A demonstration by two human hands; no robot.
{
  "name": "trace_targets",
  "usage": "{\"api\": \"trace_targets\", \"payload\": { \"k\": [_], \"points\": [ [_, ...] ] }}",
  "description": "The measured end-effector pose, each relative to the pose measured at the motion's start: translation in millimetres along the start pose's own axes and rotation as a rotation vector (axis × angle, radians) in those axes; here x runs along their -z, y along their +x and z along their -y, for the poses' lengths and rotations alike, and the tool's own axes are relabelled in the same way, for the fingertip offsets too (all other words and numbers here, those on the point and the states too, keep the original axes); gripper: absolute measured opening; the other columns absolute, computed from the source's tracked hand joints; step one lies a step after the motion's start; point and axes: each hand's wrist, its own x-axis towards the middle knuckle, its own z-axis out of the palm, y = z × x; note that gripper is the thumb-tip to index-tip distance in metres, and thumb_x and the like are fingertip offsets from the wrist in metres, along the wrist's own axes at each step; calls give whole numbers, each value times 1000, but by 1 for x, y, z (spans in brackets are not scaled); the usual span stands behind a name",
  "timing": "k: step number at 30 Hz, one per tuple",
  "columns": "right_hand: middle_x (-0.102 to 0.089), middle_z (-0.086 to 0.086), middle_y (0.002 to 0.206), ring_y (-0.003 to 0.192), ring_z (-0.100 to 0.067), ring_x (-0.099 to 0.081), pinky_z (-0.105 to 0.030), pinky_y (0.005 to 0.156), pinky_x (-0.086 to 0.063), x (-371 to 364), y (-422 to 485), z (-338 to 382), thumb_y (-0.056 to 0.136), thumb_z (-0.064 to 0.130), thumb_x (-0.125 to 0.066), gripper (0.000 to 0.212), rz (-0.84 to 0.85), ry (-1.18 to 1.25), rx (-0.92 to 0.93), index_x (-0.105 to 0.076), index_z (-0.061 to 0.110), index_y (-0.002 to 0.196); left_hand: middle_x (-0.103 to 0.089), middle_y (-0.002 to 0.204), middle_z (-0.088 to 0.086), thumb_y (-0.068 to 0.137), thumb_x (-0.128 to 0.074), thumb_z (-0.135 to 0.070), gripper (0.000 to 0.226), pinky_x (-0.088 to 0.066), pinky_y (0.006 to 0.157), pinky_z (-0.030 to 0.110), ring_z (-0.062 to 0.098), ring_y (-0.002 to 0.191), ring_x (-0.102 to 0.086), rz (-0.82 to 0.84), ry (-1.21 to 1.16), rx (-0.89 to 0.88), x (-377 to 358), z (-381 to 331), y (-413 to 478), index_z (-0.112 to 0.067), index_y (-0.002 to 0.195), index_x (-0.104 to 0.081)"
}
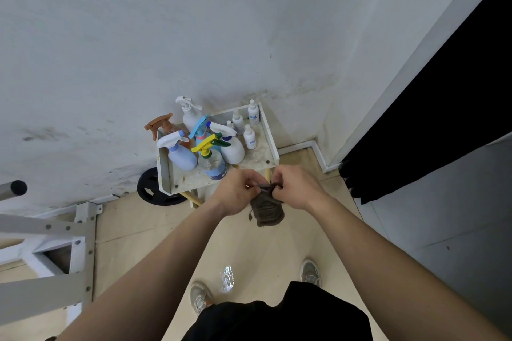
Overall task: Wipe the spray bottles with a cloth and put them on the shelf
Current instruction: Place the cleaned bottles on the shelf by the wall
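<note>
A dark brown ribbed cloth [267,209] hangs crumpled between the left hand [238,191] and right hand [296,188], both pinching its top edge just in front of the white shelf tray [273,137] of plastic spray bottles [213,159].

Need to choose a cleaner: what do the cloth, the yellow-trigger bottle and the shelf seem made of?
Cloth: soft ribbed fabric, dark and matte; it hangs limp. Yellow-trigger bottle: clear glossy plastic, probably; its body is see-through. Shelf: white painted sheet, metal or wood, unclear; thin flat walls, stained floor.
</note>
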Motion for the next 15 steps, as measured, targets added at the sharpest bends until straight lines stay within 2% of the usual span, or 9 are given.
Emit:
{"api": "trace_targets", "payload": {
  "k": [4,6,8,10,11,13,15],
  "points": [
    [-60,12,83,80,-16,-60,-26,60,-43,-4,1,5,80,8,-54,26,64,90,-15,-58,34,79,-75,101,-4,94,-57,-4,26,-53,75,18,12,93,-68,-42,160,18,-6,-2,3,-19,106,-74],
    [-59,13,82,78,-14,-57,-23,56,-38,-5,-1,6,81,8,-51,27,64,121,-35,-55,34,74,-76,103,-2,93,-54,-5,28,-56,82,28,15,96,-69,-95,232,20,-9,-4,5,-21,106,-73],
    [-53,13,71,67,-11,-53,-20,50,-33,-5,-5,7,83,9,-48,26,60,173,-49,-50,30,68,-75,101,-3,91,-52,-6,31,-58,83,39,18,94,-69,-144,265,28,-9,-5,7,-26,103,-73],
    [-51,11,63,55,-7,-49,-15,45,-33,-3,-7,4,84,9,-49,24,63,245,-73,-50,25,68,-75,99,-5,91,-52,-7,30,-58,81,41,17,92,-68,-162,253,27,-7,-8,7,-28,100,-72],
    [-52,11,64,56,-9,-51,-15,46,-35,-2,-8,1,85,9,-50,22,63,270,-84,-53,25,70,-74,99,-6,91,-53,-8,29,-58,82,41,17,92,-68,-163,251,23,-7,-8,8,-28,100,-72],
    [-58,9,70,66,-14,-56,-22,55,-43,-1,-9,-5,85,12,-52,19,61,258,-100,-59,27,78,-75,100,-6,92,-55,-10,27,-58,83,40,16,94,-68,-151,253,7,-6,-8,7,-29,101,-72],
    [-62,6,79,76,-19,-62,-31,63,-49,-1,-9,-7,82,14,-53,15,63,149,-129,-60,28,82,-76,101,-6,92,-58,-9,26,-58,84,38,16,96,-69,-118,266,-14,-9,-9,6,-27,103,-73]
  ]
}}
